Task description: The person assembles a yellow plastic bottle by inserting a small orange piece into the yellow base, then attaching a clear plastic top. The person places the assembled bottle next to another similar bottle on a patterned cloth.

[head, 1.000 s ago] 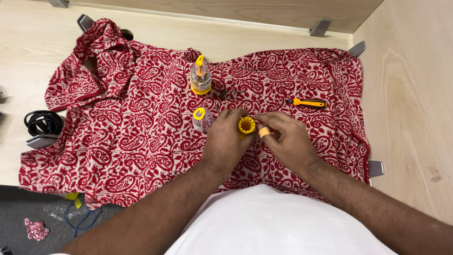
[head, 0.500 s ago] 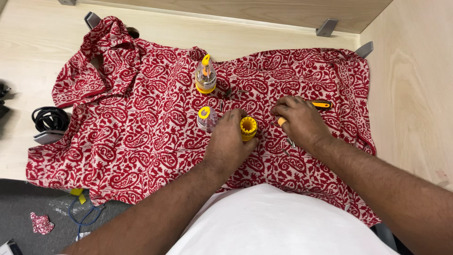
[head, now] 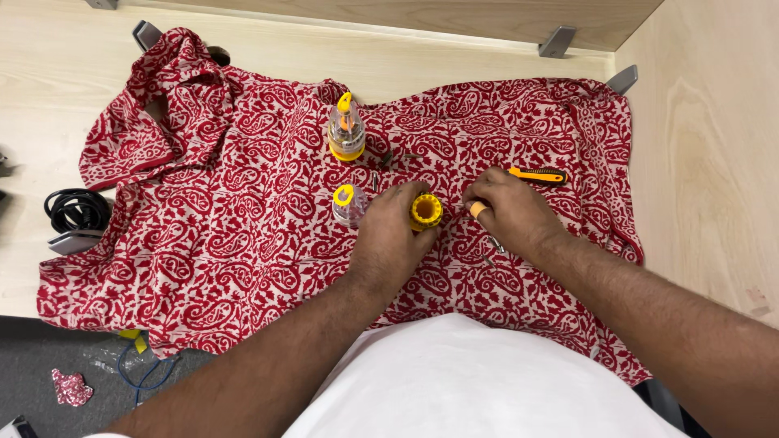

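On the red paisley cloth, the left hand closes on a yellow round bit holder. The right hand pinches a small orange-handled tool. Two clear yellow-capped containers stand nearby (contents unclear).

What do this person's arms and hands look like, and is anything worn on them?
Both arms are bare from the lower frame edge to the wrist: no sleeves reach the forearms, and no watch, bracelet or glove shows. The left hand and the right hand are bare too, with no ring visible. The only clothing in view is a plain white top over the torso.
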